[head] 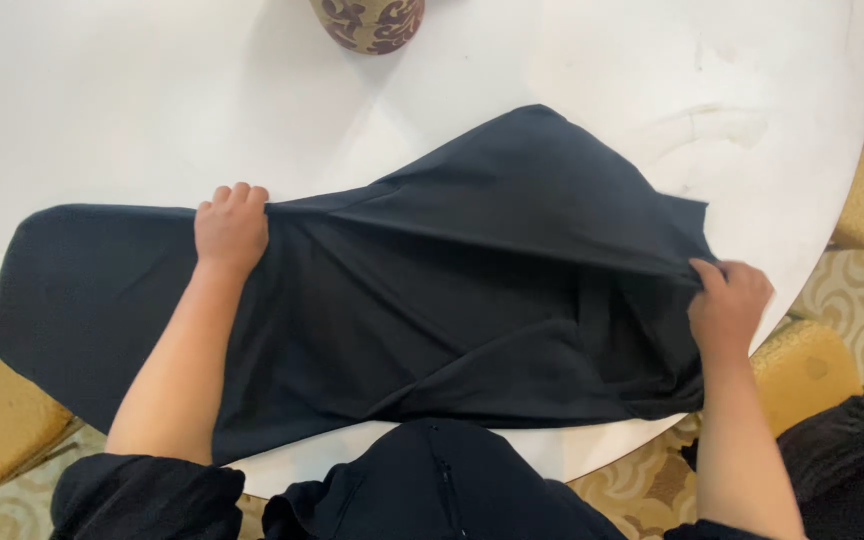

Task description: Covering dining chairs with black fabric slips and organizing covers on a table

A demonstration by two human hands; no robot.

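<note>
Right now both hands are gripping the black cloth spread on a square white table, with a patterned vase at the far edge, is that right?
Not quite: the head view shows the white table is round. The left hand and right hand do grip the black cloth, and the patterned vase stands at the far edge.

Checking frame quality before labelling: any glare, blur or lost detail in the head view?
Head view: sharp, no motion blur on left hand or right hand; white table bright, nearly blown out at the top; black garment dark, folds only faintly readable; soft shadow beneath the vase.
</note>
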